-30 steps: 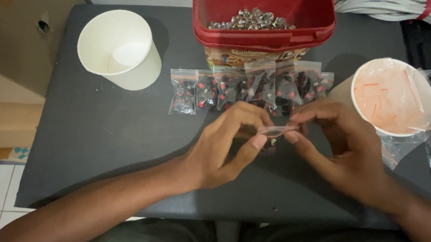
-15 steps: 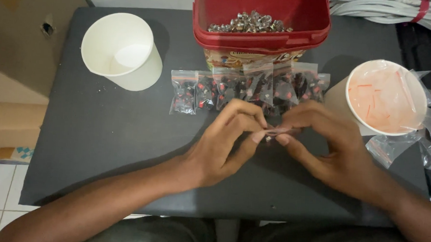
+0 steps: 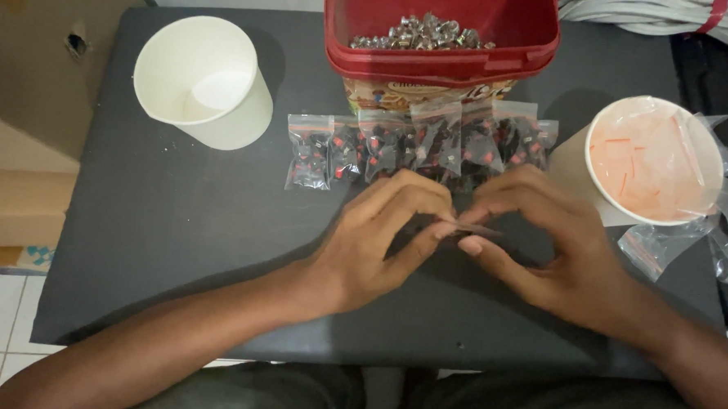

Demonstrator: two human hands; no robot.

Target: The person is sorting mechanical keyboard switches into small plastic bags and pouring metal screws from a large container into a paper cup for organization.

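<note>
My left hand and my right hand meet above the middle of the dark table. Both pinch a small clear zip bag between fingertips and thumbs; only its thin top edge shows. Just beyond the hands lies a row of filled small zip bags holding dark and red parts. Behind that row stands a red tub with small metallic parts inside.
An empty white paper cup stands at the back left. Another white cup at the right holds empty zip bags, with loose clear bags beside it. Grey cables lie at the back right. A cardboard box stands left of the table.
The two hands have drawn closer together, and the small bag is now pressed flat between the fingertips. The view has shifted slightly.
</note>
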